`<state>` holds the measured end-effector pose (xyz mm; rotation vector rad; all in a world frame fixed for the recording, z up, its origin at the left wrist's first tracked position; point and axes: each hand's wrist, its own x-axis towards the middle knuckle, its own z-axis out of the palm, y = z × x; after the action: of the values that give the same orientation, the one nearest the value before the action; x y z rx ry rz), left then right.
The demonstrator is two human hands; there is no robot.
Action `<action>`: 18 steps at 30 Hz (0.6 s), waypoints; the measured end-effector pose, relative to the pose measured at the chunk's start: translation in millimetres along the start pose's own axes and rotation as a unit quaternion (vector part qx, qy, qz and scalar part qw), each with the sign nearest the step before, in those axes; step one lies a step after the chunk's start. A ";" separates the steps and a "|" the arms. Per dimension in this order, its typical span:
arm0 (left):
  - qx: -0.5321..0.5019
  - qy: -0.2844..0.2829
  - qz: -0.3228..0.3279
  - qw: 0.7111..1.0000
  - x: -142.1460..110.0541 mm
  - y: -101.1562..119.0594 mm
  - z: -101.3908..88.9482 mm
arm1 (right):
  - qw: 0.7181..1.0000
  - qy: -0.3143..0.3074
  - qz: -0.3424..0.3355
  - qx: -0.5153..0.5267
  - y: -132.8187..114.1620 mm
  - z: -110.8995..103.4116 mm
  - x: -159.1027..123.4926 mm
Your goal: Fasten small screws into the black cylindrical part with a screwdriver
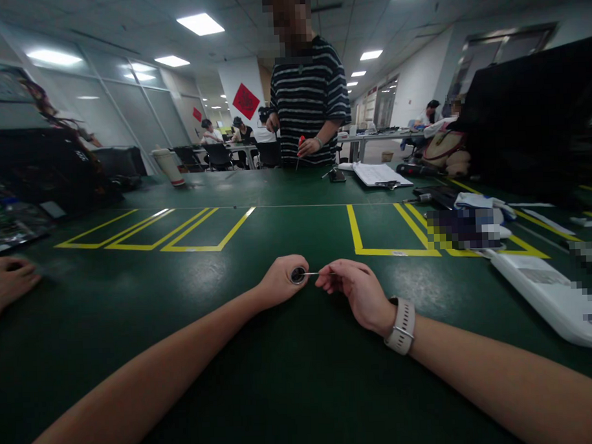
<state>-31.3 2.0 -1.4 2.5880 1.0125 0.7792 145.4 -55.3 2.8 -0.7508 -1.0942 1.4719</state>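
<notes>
My left hand [278, 281] is curled around a small round dark part [298, 274] with a metal rim, held just above the green table [292, 377]. My right hand [354, 291], with a pale watch [402, 325] on its wrist, pinches a thin metal tool [320, 273] whose tip reaches the round part. Both hands meet at the table's middle, fingers closed.
A person in a striped shirt [308, 98] stands across the table holding a red-handled tool [300, 143]. Another person's hand [7, 280] rests at the left edge. Yellow tape boxes [180, 232], a paper cup [168, 165], a clipboard [379, 174] and a white device [551, 297] lie around.
</notes>
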 end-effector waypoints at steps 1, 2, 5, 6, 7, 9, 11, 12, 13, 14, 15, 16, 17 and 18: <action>0.012 0.005 -0.005 1.000 0.0 -0.1 0.3 | 1.000 0.006 -0.009 -0.009 0.2 0.3 -0.4; 0.024 0.012 -0.011 1.000 0.0 -0.2 0.5 | 1.000 0.010 -0.017 -0.016 0.8 0.3 -0.7; 0.053 0.025 -0.022 0.998 0.2 -0.4 1.0 | 0.998 0.020 -0.038 -0.036 4.2 -1.9 -0.3; 0.059 0.027 -0.024 0.998 0.3 -0.6 1.1 | 0.998 0.024 -0.042 -0.042 5.3 -2.9 0.1; 0.064 0.029 -0.025 0.997 0.3 -0.9 1.2 | 0.997 0.029 -0.046 -0.047 6.3 -3.8 0.4; 0.070 0.030 -0.029 0.997 0.4 -1.7 1.5 | 0.996 0.040 -0.049 -0.057 7.3 -4.9 0.8; 0.073 0.028 -0.035 0.996 0.4 -2.5 1.6 | 0.996 0.045 -0.047 -0.062 7.3 -5.1 0.7; 0.074 0.028 -0.038 0.996 0.4 -2.7 1.6 | 0.996 0.047 -0.046 -0.065 7.0 -5.0 0.5; 0.076 0.027 -0.041 0.996 0.5 -2.8 1.6 | 0.995 0.049 -0.047 -0.068 6.6 -4.7 0.3; 0.078 0.025 -0.044 0.996 0.5 -2.7 1.5 | 0.995 0.050 -0.048 -0.070 6.0 -4.4 -0.1; 0.079 0.024 -0.045 0.996 0.6 -2.5 1.4 | 0.995 0.050 -0.051 -0.071 5.4 -3.9 -0.4; 0.082 0.022 -0.045 0.995 0.7 -2.2 1.3 | 0.995 0.051 -0.055 -0.071 4.7 -3.4 -0.8; 0.084 0.019 -0.045 0.995 0.7 -1.8 1.2 | 0.994 0.050 -0.058 -0.072 4.0 -2.8 -1.2; 0.086 0.016 -0.044 0.995 0.8 -1.3 1.2 | 0.995 0.044 -0.059 -0.073 3.4 -2.1 -1.5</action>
<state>-30.9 3.4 -2.6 2.6594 1.2455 0.7428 146.3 -56.2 -1.3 -0.8312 -1.1685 1.2583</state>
